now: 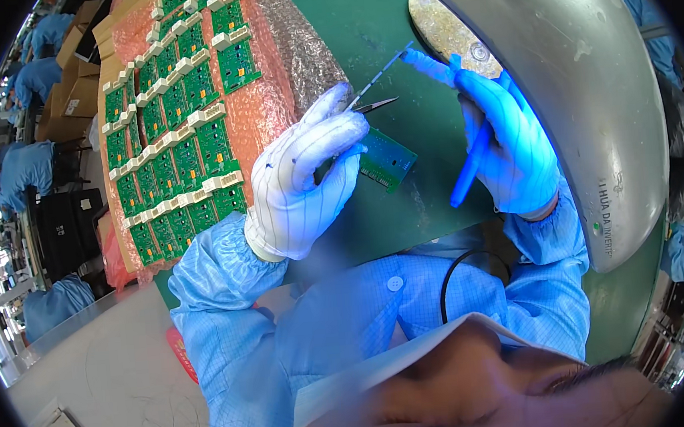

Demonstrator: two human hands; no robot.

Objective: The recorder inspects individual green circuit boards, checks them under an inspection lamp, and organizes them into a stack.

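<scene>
My left hand (306,168), in a white striped glove, is closed on a thin, blue-lit strip (383,74) that slants up to the right. A dark pointed metal tip (378,105), like that of tweezers, juts out beside the fingers; its other end is hidden. Just below those fingers is a green circuit board (388,160); whether the hand touches it I cannot tell. My right hand (509,140), gloved and lit blue, is closed around a blue pen-shaped tool (472,167) pointing down left. Its extended index finger is close to the strip's far end.
Rows of green circuit boards with white connectors (173,154) lie on pink bubble wrap (258,112) at left. A large grey lamp housing (588,74) arches over the right side of the green table (446,205). A stained oval pad (452,32) lies behind my right hand.
</scene>
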